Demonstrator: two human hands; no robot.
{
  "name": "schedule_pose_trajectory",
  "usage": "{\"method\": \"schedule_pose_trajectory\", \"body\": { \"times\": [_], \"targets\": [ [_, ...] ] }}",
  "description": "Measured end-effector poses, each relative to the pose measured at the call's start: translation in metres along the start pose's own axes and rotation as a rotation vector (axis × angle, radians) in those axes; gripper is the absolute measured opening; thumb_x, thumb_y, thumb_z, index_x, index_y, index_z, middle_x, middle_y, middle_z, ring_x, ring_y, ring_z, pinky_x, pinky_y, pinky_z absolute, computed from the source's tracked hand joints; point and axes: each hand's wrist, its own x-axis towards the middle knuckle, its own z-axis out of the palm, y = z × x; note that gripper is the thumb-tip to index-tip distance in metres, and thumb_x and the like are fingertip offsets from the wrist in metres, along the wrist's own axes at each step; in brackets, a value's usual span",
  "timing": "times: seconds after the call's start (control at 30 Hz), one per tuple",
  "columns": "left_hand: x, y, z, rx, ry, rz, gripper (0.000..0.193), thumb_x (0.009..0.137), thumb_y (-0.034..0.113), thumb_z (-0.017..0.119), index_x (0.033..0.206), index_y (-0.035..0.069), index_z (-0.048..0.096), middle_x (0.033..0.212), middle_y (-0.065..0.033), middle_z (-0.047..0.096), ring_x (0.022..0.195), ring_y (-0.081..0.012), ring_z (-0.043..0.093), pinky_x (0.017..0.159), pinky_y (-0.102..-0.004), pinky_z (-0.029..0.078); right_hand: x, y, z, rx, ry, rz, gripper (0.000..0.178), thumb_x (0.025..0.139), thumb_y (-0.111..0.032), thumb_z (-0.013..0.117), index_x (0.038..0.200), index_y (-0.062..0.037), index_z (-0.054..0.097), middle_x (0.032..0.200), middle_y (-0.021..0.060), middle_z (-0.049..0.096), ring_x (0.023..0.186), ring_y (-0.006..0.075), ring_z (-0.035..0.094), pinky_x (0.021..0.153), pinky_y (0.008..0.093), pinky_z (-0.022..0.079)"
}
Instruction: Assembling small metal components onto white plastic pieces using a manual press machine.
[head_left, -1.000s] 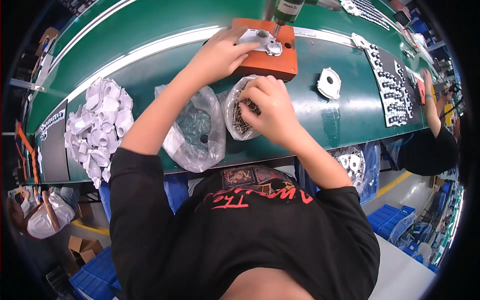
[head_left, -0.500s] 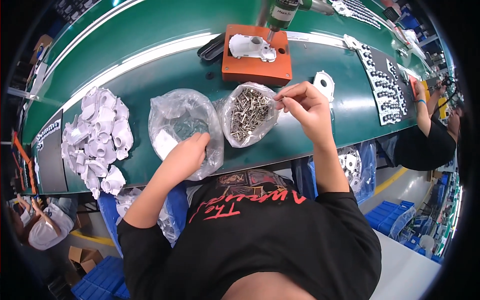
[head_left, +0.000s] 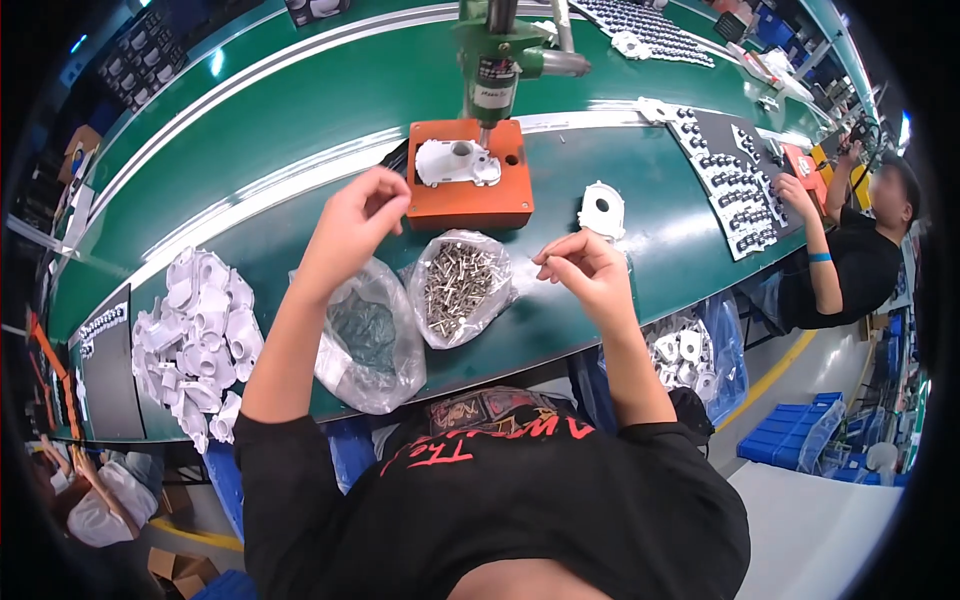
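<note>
My left hand point(head_left: 358, 226) is raised beside the left edge of an orange fixture block point(head_left: 470, 207), thumb and fingers curled together; what they hold, if anything, is hidden. My right hand point(head_left: 592, 272) is in a pinch right of a clear bag of metal screws point(head_left: 462, 285); a tiny dark bit shows at the fingertips, too small to name. On the block lies a white plastic housing point(head_left: 437, 163), under the tip of a green press-like tool point(head_left: 490, 75). An opened clear plastic bag point(head_left: 385, 375) sits below my left hand. Beyond my right hand lies a white plate with a round hole point(head_left: 602, 211).
White plastic housings point(head_left: 205, 335) are heaped on the green bench at left. Rows of parts with black pieces point(head_left: 735, 190) lie at right, where a co-worker point(head_left: 860, 260) sits. Bags of white parts point(head_left: 685, 355) hang below the bench edge. Blue crates point(head_left: 790, 430) stand on the floor.
My left hand has left the clear bag and risen to the block's side. My right hand has drawn away from the screw bag's rim. The whole view has shifted.
</note>
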Motion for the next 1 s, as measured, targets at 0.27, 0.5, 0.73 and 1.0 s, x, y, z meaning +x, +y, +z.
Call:
{"method": "schedule_pose_trajectory", "body": {
  "times": [0.27, 0.5, 0.73, 1.0],
  "targets": [
    [0.11, -0.01, 0.008, 0.171, -0.03, -0.017, 0.016, 0.085, 0.01, 0.061, 0.094, -0.001, 0.056, 0.082, -0.0069, 0.063, 0.075, -0.0114, 0.06, 0.065, -0.0241, 0.046, -0.012, 0.001, -0.014, -0.019, 0.097, 0.026, 0.004, 0.084, 0.002, 0.057, 0.088, 0.0016, 0.057, 0.091, 0.0141, 0.065, 0.074, 0.0144, 0.062, 0.068, 0.0256, 0.049],
    [0.163, -0.019, 0.026, 0.381, -0.296, 0.055, 0.021, 0.076, 0.013, 0.069, 0.092, 0.001, 0.065, 0.082, -0.0069, 0.065, 0.075, -0.0149, 0.061, 0.067, -0.0277, 0.046, -0.013, 0.006, -0.025, 0.029, 0.133, 0.008, 0.003, 0.084, 0.002, 0.058, 0.087, 0.0016, 0.057, 0.089, 0.0136, 0.065, 0.073, 0.0143, 0.062, 0.067, 0.0251, 0.048],
    [0.177, -0.017, 0.031, 0.617, -0.507, -0.135, 0.016, 0.075, 0.015, 0.068, 0.09, 0.008, 0.068, 0.082, -0.0012, 0.065, 0.081, -0.0105, 0.061, 0.072, -0.0255, 0.048, -0.012, 0.011, -0.032, 0.022, 0.15, 0.02, 0.004, 0.085, 0.0, 0.058, 0.089, 0.0016, 0.058, 0.088, 0.0121, 0.066, 0.073, 0.0134, 0.062, 0.067, 0.0242, 0.048],
    [0.186, -0.026, 0.035, 0.542, -0.647, -0.051, 0.014, 0.076, 0.012, 0.067, 0.09, 0.009, 0.067, 0.084, -0.003, 0.066, 0.08, -0.0118, 0.061, 0.071, -0.0271, 0.048, 0.0, 0.011, -0.026, 0.045, 0.123, 0.043, 0.006, 0.085, -0.001, 0.059, 0.091, 0.0016, 0.059, 0.088, 0.0104, 0.067, 0.074, 0.0122, 0.062, 0.069, 0.0237, 0.047]
  ]
}}
